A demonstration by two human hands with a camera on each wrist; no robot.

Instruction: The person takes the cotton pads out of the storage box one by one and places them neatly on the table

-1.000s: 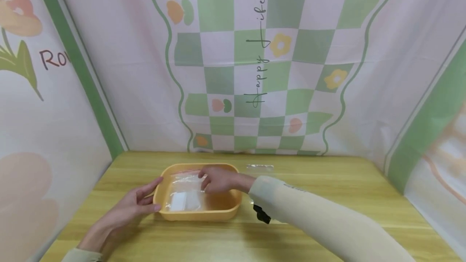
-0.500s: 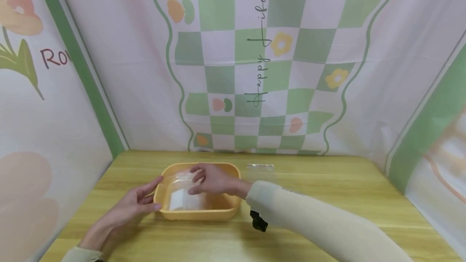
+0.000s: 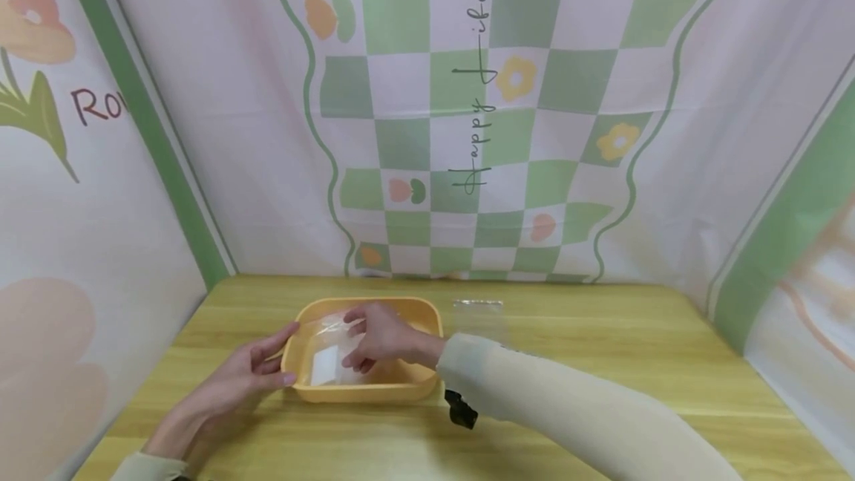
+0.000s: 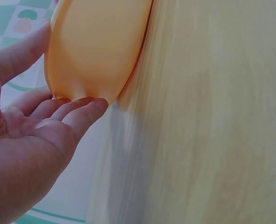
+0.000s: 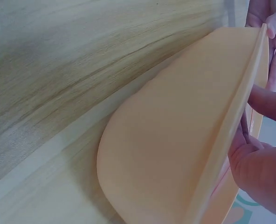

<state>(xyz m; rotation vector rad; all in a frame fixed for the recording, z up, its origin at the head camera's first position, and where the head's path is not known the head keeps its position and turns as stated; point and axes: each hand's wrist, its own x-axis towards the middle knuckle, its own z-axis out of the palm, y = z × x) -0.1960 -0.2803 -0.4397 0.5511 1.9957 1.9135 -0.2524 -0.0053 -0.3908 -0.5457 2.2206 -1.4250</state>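
Soft light is spread over the head view, blurred shadows cast on the yellow wood-grain table, pale glints caught on the clear plastic bag in the rounded orange-yellow plastic tray, both wrist views rendered dimmer and hazier.

A wood-grain table carries a yellow-orange tray and, near its right, a clear plastic bag (lower edge indistinct).
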